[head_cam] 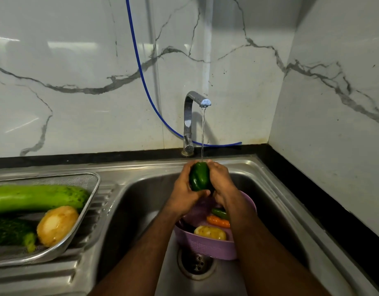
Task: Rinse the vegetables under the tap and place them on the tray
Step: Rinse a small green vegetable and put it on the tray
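Far to my left, the mesh tray (94,182) sits on the draining board, already holding a long pale-green gourd (39,197), a dark bumpy gourd (11,231) and a potato (57,225). My left hand (184,189) wraps its fingers around the left flank of the green pepper (199,176), thumb curled under its lower end. The pepper stands nearly upright between my palms, long axis running up toward the tap (194,116), and the thin stream lands right on its top. My right hand (221,180) curls round the opposite flank, so both hands clasp it together above the sink (269,189). Below my wrists the purple basket (205,246) holds what I judge is yet to be rinsed: a small green vegetable (219,213), a carrot (218,221) and another potato (210,232). The tray lies well apart to the left, on my left hand's side, so I expect that hand to carry the pepper across.
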Tool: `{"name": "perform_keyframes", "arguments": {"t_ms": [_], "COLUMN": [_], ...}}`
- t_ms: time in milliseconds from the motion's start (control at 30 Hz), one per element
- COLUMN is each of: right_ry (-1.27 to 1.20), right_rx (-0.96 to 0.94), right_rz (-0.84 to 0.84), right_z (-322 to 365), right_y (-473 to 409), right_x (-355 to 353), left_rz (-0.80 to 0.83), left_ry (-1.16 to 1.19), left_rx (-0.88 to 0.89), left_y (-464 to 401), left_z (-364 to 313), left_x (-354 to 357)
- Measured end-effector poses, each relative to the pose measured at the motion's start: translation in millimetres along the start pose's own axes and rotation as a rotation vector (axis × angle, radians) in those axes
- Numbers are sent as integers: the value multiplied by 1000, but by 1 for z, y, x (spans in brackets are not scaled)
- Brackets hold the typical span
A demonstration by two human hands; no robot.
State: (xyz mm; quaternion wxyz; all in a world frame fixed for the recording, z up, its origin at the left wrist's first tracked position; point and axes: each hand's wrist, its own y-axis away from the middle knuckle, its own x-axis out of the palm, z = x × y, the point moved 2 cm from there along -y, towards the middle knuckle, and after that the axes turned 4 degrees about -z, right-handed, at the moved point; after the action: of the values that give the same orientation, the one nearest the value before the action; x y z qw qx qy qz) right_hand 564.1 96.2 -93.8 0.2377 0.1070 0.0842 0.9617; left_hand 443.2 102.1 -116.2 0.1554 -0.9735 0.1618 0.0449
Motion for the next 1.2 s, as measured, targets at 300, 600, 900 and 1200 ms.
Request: {"name": "perform_keyframes", "arguments": {"t_ms": [300,600,900,1200], "right_ry": [-98,362,215,-91], "right_rx": [137,-193,-236,75], "right_rz": [290,-137,23,225], "right_z": [-6,-11,-5,-3], "right_y": [9,-1,-2,7], "right_x": [-2,9,10,2], "left_rz": [-78,-100,-293,-130], "left_ry": [-32,-358,-126,373], "left_rx": [-110,141,75,-278], "left_y": [-1,-1,-3,-2], "left_z": [1,-10,-5,2], "left_x": [-6,12,1,-3]}}
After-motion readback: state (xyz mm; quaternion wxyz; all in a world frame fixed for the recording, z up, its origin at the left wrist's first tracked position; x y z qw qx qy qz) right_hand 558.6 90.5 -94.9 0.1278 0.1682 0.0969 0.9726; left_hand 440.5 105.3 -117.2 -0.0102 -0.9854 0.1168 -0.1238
